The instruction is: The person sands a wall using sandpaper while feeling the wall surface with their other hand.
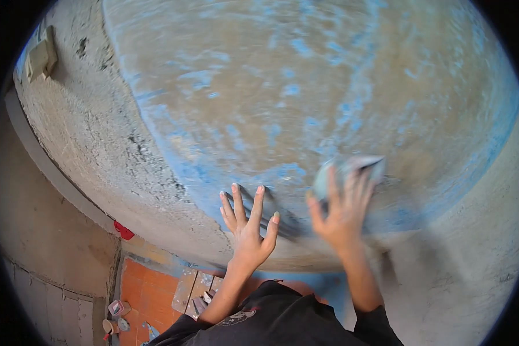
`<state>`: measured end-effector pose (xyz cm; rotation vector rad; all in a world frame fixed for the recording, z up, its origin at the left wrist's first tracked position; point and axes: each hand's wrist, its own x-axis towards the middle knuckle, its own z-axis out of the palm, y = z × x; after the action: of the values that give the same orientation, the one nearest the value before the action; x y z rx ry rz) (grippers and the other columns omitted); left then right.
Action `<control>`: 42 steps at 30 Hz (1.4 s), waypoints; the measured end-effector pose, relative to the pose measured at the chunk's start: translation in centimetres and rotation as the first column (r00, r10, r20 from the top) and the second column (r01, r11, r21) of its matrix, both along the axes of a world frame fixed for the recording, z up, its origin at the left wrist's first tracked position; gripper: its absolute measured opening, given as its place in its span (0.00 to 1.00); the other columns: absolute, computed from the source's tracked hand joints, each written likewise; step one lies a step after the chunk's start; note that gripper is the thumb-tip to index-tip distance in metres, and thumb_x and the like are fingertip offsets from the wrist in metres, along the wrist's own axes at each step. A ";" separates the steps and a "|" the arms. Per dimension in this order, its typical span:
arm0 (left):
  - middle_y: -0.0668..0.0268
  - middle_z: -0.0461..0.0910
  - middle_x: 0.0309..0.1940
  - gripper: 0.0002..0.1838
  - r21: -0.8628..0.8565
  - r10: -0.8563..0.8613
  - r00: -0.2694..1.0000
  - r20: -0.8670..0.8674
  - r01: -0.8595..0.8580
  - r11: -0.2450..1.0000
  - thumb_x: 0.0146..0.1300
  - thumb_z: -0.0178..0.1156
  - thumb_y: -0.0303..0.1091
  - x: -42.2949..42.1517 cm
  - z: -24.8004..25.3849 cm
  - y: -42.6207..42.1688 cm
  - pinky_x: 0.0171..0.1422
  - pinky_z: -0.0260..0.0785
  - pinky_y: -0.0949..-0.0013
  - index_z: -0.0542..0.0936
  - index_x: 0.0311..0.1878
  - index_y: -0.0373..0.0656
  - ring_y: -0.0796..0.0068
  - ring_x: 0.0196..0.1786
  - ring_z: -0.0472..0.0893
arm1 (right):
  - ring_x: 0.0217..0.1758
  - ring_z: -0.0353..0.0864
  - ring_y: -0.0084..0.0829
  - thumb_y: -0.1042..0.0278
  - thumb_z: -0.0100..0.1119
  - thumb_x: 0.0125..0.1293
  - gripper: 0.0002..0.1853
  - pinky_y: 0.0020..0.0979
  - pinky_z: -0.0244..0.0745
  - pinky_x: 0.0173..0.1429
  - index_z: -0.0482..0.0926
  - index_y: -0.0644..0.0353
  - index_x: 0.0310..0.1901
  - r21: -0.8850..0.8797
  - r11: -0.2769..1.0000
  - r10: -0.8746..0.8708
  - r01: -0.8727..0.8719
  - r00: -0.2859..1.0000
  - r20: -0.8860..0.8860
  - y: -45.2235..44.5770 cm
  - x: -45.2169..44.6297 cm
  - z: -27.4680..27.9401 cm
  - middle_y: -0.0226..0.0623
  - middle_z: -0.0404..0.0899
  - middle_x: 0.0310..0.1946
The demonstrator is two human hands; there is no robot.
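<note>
My right hand (pixel 343 213), smeared by motion, presses a folded sheet of sandpaper (pixel 328 180) flat against the wall (pixel 259 109). The sheet is pale grey-green, and one corner lifts at its right to show a dark inside. The wall is patchy, with bright blue paint over a grey-brown surface. To the left, my left hand (pixel 248 230) has its fingers spread, with the fingertips at the blue lower part of the wall and nothing held. Shadows of the fingers fall beside it.
Rough bare cement (pixel 115 132) borders the painted patch on the left, with a beige switch box (pixel 41 55) high up. Below are an orange tiled floor (pixel 150 288), a wooden plank surface (pixel 199 294), and small containers (pixel 119 308). A red scrap (pixel 123 230) lies at the ledge.
</note>
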<state>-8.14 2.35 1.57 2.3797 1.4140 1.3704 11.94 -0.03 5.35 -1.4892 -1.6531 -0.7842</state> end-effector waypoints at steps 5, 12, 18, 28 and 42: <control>0.42 0.36 0.80 0.35 0.008 -0.051 0.997 0.052 0.050 0.999 0.68 0.58 0.37 -5.6 -0.5 1.9 0.78 0.30 0.36 0.60 0.77 0.46 0.33 0.80 0.32 | 0.78 0.46 0.69 0.51 0.58 0.65 0.37 0.70 0.39 0.75 0.62 0.49 0.75 0.181 0.982 -0.032 0.049 0.995 -0.100 2.5 -4.6 4.6 0.60 0.48 0.77; 0.39 0.38 0.79 0.30 -0.025 -0.194 0.978 0.079 0.196 0.980 0.75 0.45 0.35 -11.0 -1.5 3.4 0.78 0.28 0.37 0.58 0.76 0.36 0.30 0.79 0.33 | 0.71 0.58 0.68 0.53 0.62 0.60 0.35 0.70 0.46 0.73 0.69 0.49 0.71 -0.223 0.967 0.105 -0.125 0.990 -0.098 3.0 -15.8 -8.1 0.57 0.63 0.69; 0.37 0.42 0.78 0.29 0.003 -0.321 0.936 0.145 0.324 0.946 0.76 0.41 0.38 -12.5 -1.6 3.7 0.78 0.28 0.36 0.61 0.75 0.33 0.29 0.79 0.35 | 0.74 0.52 0.73 0.57 0.61 0.59 0.37 0.72 0.43 0.72 0.66 0.53 0.72 0.025 1.000 0.016 -0.014 0.996 -0.087 4.4 -15.4 1.1 0.63 0.57 0.72; 0.39 0.40 0.79 0.32 0.047 -0.507 0.833 0.222 0.510 0.859 0.78 0.35 0.42 -13.7 -2.0 4.0 0.80 0.29 0.40 0.51 0.77 0.30 0.34 0.80 0.37 | 0.75 0.54 0.67 0.59 0.60 0.62 0.35 0.67 0.44 0.75 0.66 0.49 0.73 -0.105 0.994 -0.030 0.017 0.992 -0.124 3.1 -15.7 -11.1 0.57 0.53 0.76; 0.43 0.37 0.80 0.32 0.109 -0.375 0.920 0.110 0.364 0.925 0.78 0.36 0.45 -12.7 -1.6 4.3 0.79 0.27 0.39 0.56 0.77 0.34 0.37 0.81 0.34 | 0.78 0.46 0.67 0.57 0.55 0.70 0.35 0.65 0.42 0.77 0.59 0.59 0.75 -0.072 0.997 -0.043 0.014 0.902 -0.430 2.4 -16.1 -13.5 0.66 0.48 0.75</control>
<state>-20.83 6.65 -0.05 2.3948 0.8301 1.4685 -4.16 2.36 -8.11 -1.6002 -1.3323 -0.3744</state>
